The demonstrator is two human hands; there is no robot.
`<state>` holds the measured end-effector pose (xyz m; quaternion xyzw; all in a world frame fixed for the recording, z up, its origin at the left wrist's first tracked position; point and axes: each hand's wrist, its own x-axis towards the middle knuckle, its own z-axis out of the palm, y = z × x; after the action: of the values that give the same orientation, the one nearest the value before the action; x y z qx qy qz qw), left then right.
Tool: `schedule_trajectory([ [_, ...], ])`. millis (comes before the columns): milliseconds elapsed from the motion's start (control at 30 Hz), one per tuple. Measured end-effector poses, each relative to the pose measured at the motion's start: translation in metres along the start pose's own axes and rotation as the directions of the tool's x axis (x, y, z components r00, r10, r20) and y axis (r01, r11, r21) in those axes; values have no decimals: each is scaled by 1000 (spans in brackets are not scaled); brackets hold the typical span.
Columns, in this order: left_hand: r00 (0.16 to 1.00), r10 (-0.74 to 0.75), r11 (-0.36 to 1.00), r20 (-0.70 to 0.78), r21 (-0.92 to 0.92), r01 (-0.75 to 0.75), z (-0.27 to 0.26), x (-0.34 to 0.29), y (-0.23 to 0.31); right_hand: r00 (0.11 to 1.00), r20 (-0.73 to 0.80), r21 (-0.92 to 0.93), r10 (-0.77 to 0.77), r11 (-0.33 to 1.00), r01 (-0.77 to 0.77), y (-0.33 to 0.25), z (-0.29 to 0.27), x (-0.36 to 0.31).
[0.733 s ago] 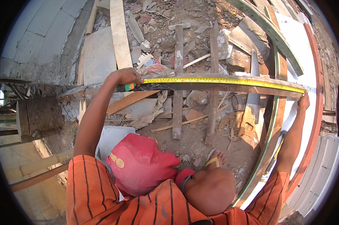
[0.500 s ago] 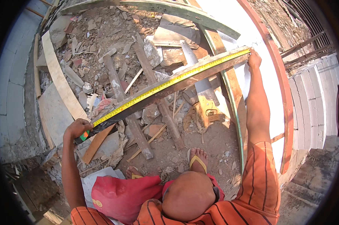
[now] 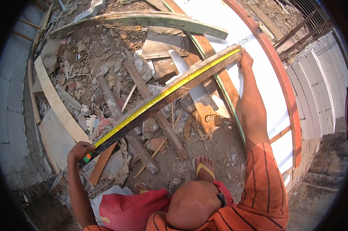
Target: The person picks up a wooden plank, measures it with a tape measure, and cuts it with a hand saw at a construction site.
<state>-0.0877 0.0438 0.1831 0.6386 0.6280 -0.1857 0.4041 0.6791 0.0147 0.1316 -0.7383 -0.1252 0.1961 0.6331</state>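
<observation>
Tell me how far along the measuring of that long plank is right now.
Done: the yellow tape measure is pulled out along the full length of the dark wooden plank. In hand: the left hand holds the tape's case at the near end, and the right hand pins the far end by the white panel. Left: no mark or cut shows on the plank, and the tape is not yet retracted.

No signs or screens show; the one label-like thing is a small round yellow mark (image 3: pixel 104 220) on the red cloth (image 3: pixel 131 211) at the lower edge, left of centre
</observation>
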Motion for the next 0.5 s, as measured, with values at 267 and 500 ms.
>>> schedule_trajectory([
  [267,998,-40,999,55,-32,41,-3,7,-4,999,11,181,-50,982,47,17,-7,-14],
  [500,996,-51,998,76,-26,53,-5,9,0,920,-99,-122,-380,922,368,60,-3,-38],
])
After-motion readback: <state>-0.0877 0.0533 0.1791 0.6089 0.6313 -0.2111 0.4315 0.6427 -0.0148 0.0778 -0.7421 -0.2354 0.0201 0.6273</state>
